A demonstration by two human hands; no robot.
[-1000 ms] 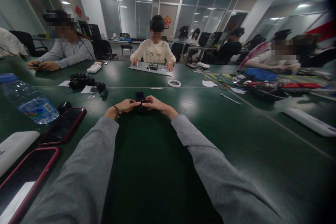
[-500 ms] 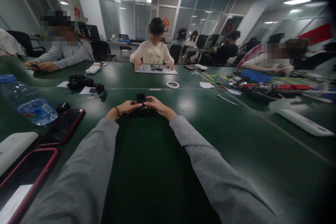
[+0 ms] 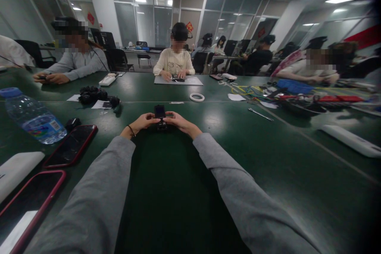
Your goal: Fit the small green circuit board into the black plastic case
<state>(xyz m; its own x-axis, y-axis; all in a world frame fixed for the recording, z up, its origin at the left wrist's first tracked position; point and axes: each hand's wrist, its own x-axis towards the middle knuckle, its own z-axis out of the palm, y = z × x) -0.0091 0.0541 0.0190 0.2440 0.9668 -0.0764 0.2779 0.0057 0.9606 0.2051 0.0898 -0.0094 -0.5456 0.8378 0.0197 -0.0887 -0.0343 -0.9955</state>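
A small black device (image 3: 160, 113) stands on the green table (image 3: 238, 147), straight ahead at arm's length. My left hand (image 3: 142, 122) grips its left side, with a dark band round the wrist. My right hand (image 3: 178, 122) grips its right side. The fingertips of both hands meet at the device's lower part, which they hide. Both arms wear grey sleeves.
On the left lie a water bottle (image 3: 32, 117), two red-cased phones (image 3: 71, 145) and a white box (image 3: 16, 170). Black parts (image 3: 92, 94) and a tape ring (image 3: 197, 97) lie farther off. A metal tool (image 3: 261, 114), cables and a white bar (image 3: 353, 145) are at right. Other people sit around the table.
The device has been tipped up a little more between my hands. The view has shifted slightly; the person opposite has drawn both hands together.
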